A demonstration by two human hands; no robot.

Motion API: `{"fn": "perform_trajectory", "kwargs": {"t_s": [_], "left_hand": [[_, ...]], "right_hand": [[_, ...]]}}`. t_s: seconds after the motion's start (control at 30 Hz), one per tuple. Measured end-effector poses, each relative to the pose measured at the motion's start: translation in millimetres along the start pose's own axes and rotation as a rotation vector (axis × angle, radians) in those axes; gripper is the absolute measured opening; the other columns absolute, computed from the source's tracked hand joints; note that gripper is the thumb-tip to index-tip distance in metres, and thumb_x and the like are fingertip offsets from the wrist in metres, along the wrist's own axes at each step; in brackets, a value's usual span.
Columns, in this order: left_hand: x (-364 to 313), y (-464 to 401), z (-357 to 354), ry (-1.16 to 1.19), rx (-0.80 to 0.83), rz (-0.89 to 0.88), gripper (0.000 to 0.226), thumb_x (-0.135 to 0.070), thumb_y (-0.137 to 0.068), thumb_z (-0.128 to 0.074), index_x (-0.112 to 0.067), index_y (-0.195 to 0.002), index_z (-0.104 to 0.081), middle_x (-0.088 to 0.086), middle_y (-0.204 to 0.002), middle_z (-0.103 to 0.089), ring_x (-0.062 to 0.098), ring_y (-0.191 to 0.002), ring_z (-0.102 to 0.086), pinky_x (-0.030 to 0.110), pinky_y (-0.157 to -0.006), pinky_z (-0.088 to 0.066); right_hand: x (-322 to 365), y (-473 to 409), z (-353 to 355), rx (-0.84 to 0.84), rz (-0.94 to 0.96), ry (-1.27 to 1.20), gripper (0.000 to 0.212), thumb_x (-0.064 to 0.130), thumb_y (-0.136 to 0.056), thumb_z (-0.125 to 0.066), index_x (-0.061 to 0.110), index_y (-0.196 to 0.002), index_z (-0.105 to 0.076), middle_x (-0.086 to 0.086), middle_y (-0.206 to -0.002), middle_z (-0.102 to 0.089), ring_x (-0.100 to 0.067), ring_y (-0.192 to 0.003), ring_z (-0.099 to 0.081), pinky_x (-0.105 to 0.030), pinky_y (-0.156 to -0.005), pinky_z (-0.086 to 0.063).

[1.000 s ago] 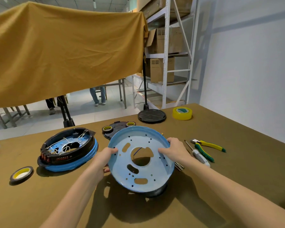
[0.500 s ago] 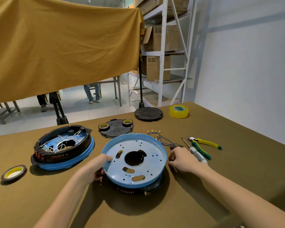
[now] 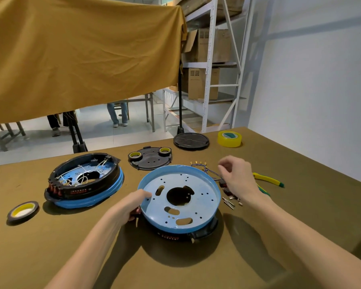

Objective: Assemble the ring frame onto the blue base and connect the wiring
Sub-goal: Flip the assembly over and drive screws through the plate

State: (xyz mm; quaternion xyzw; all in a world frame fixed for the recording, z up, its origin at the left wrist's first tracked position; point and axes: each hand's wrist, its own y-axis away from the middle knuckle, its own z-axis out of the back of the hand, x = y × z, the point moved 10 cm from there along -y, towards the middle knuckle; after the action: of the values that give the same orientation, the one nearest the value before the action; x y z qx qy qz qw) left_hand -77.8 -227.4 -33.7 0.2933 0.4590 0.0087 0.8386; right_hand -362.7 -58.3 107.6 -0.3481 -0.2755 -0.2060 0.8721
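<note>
Progress looks early: our left hand (image 3: 133,202) grips the blue base (image 3: 178,198) atop the ring frame (image 3: 196,233); right hand (image 3: 236,177), loosely curled, hovers empty by unconnected wires (image 3: 204,168).

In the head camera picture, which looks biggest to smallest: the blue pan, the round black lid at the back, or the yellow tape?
1. Blue pan, but it is nearest the camera.
2. Round black lid.
3. Yellow tape, beside the lid, plainly smaller.
</note>
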Motion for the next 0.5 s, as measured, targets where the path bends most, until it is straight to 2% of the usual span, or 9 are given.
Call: {"fn": "perform_trajectory", "kwargs": {"t_s": [0.07,0.17,0.33,0.5], "left_hand": [[-2,-2,-1,-0.007,-0.006,-0.010,0.041,-0.038,-0.098,-0.062,-0.011,-0.124,-0.047,0.013,-0.104,-0.055,0.021,-0.087,-0.050,0.032,-0.076,-0.040],[-1,-8,-3,-0.020,-0.004,-0.020,0.042,-0.040,-0.097,-0.062,-0.011,-0.126,-0.049,0.013,-0.106,-0.057,0.021,-0.088,-0.050,0.030,-0.072,-0.039],[3,-22,-2,-0.044,0.000,-0.026,0.039,-0.042,-0.094,-0.064,-0.013,-0.118,-0.055,0.012,-0.098,-0.059,0.020,-0.082,-0.051,0.029,-0.065,-0.037],[7,-32,-4,-0.040,0.015,-0.050,0.031,-0.041,-0.092,-0.065,-0.016,-0.106,-0.056,0.009,-0.094,-0.062,0.019,-0.079,-0.054,0.029,-0.067,-0.040]], "right_hand": [[30,-1,-29,0.123,0.034,-0.181,0.013,0.007,-0.095,-0.070,0.010,-0.106,-0.075,0.003,-0.087,-0.074,-0.004,-0.071,-0.071,-0.019,-0.070,-0.060],[76,4,-91,0.312,0.100,-0.316,0.020,0.003,-0.094,-0.069,0.002,-0.114,-0.073,-0.003,-0.086,-0.076,-0.008,-0.073,-0.075,-0.027,-0.074,-0.063],[111,7,-155,0.448,0.170,-0.403,0.018,-0.003,-0.091,-0.064,-0.002,-0.106,-0.075,-0.012,-0.083,-0.078,-0.014,-0.074,-0.076,-0.029,-0.077,-0.063],[106,9,-175,0.501,0.212,-0.393,0.018,0.000,-0.091,-0.065,0.003,-0.105,-0.077,-0.008,-0.086,-0.078,-0.012,-0.077,-0.076,-0.027,-0.077,-0.063]]}}
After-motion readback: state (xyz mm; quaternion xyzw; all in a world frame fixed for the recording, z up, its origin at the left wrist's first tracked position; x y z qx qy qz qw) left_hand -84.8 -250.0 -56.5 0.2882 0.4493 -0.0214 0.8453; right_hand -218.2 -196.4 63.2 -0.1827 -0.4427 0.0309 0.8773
